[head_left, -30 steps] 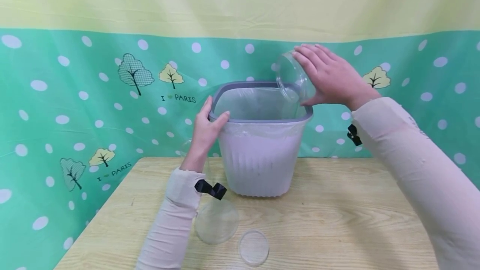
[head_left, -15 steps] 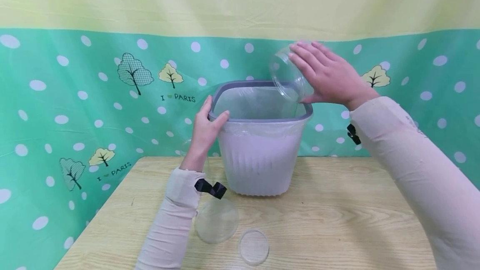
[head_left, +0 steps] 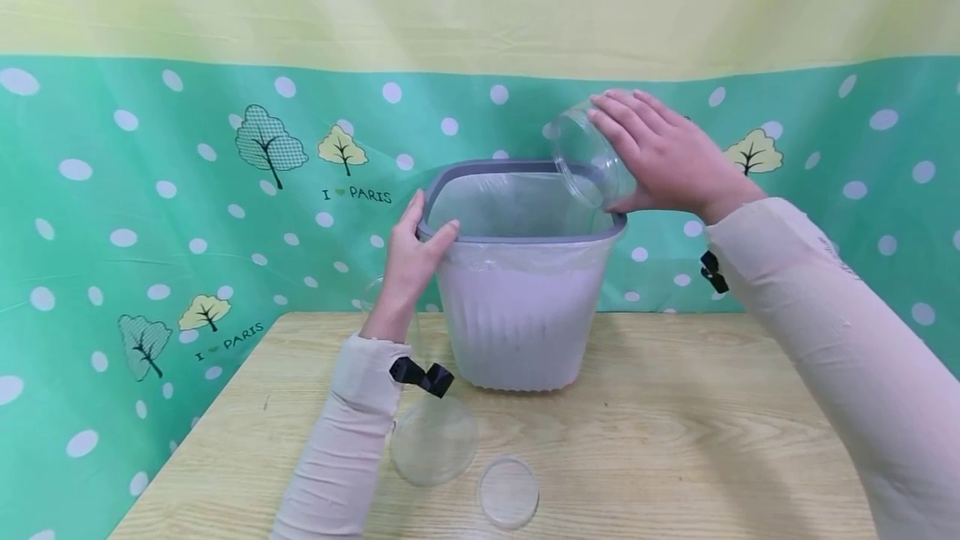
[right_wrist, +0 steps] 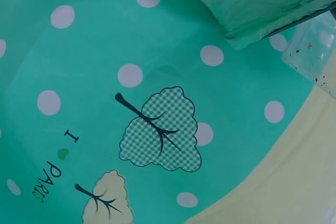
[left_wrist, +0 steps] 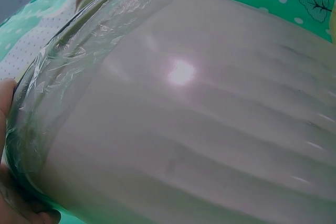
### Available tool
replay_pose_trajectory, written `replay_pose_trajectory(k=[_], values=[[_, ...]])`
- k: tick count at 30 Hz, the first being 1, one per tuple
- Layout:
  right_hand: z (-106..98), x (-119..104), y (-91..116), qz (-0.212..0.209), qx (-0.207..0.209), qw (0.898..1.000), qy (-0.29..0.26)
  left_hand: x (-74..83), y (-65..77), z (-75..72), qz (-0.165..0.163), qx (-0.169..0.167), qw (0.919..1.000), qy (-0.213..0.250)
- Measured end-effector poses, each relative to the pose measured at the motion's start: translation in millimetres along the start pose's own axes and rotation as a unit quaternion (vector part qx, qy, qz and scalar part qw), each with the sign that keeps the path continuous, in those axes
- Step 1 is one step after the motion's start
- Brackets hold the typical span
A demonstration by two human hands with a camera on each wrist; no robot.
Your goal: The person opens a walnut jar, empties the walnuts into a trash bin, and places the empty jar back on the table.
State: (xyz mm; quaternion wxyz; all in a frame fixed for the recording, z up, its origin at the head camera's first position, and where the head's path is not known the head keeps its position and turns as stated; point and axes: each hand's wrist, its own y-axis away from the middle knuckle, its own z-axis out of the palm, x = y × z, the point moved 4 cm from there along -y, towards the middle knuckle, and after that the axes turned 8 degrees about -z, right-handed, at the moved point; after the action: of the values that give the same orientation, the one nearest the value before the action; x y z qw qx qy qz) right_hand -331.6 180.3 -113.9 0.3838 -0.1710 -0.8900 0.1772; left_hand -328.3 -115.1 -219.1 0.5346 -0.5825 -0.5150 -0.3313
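Observation:
A pale ribbed trash bin [head_left: 521, 319] with a grey rim [head_left: 540, 238] stands on the table, lined with a clear plastic bag [left_wrist: 113, 24]. My left hand [head_left: 411, 265] grips the rim at its left side, thumb toward the front. Above the bin's right side my right hand [head_left: 663, 157] holds a clear plastic bowl [head_left: 577, 148], tipped on its side with its mouth facing left over the bin. Small dark specks cling to the clear bowl [right_wrist: 310, 51] in the right wrist view. The bottom inside the bin is hidden.
Two clear round lids, a larger lid [head_left: 435, 444] and a smaller lid [head_left: 508, 492], lie on the wooden table [head_left: 645, 440] in front of the bin. Behind my left forearm stands a clear container [head_left: 417, 340], mostly hidden. A patterned green cloth [head_left: 150, 232] hangs behind.
The bowl in my right hand swung left and tipped a little more, then came back right to about its earlier tilt. My left hand stays on the rim.

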Motion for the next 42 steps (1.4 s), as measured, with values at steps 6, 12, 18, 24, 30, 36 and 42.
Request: replay_pose_trajectory(k=[6, 12, 18, 24, 30, 36, 42], values=[[-2, 11, 15, 0.130, 0.065, 0.986, -0.078, -1.4, -1.6, 0.3, 0.008, 0.000, 0.9999, -0.006], [-5, 26, 39, 0.301, 0.119, 0.933, -0.160, -0.5, -1.4, 0.3, 0.009, 0.000, 0.9999, -0.005], [-3, 34, 64, 0.448, 0.165, 0.847, -0.234, -0.6, 0.0, -0.4, 0.007, 0.001, 0.9999, -0.009], [-2, 35, 78, 0.508, 0.205, 0.786, -0.288, -0.8, -1.1, -0.8, 0.009, -0.001, 0.9999, -0.009], [1, 32, 89, 0.535, 0.202, 0.753, -0.325, -2.3, -1.6, -0.6, 0.009, -0.002, 0.9999, -0.011], [8, 30, 100, 0.549, 0.193, 0.745, -0.327, -2.3, -2.0, -0.6, 0.012, 0.001, 0.9999, -0.010], [15, 26, 110, 0.559, 0.181, 0.735, -0.338, -2.2, -2.0, 0.4, 0.014, 0.001, 0.9999, -0.007]])
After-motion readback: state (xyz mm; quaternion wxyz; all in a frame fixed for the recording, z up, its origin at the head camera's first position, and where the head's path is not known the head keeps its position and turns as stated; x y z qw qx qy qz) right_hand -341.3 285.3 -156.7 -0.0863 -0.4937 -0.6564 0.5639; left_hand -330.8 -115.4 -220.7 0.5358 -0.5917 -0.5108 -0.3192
